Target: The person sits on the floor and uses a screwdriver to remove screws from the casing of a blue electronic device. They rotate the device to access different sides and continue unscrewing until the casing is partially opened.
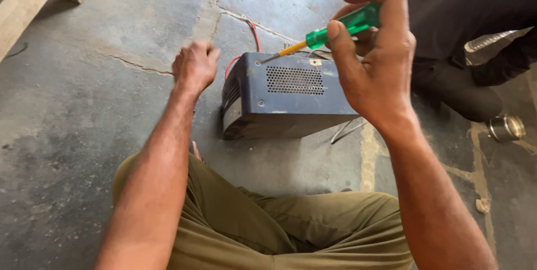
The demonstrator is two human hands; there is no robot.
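Single head-worn view, looking steeply down and forward from above the seated wearer. The wearer's lap fills the lower edge; both forearms run up from there to the left hand [194, 66] and right hand [373, 60]. The box [282, 99] lies close, mid-frame, on the concrete floor [84, 108]. A second person's leg [464, 18] occupies the upper right corner.

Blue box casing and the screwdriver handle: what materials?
Blue box: looks like painted sheet metal, with a punched vent grille, screw heads and scuffed paint. Screwdriver in the right hand: translucent green handle, likely plastic; yellow sleeve over a thin metal-looking tip.
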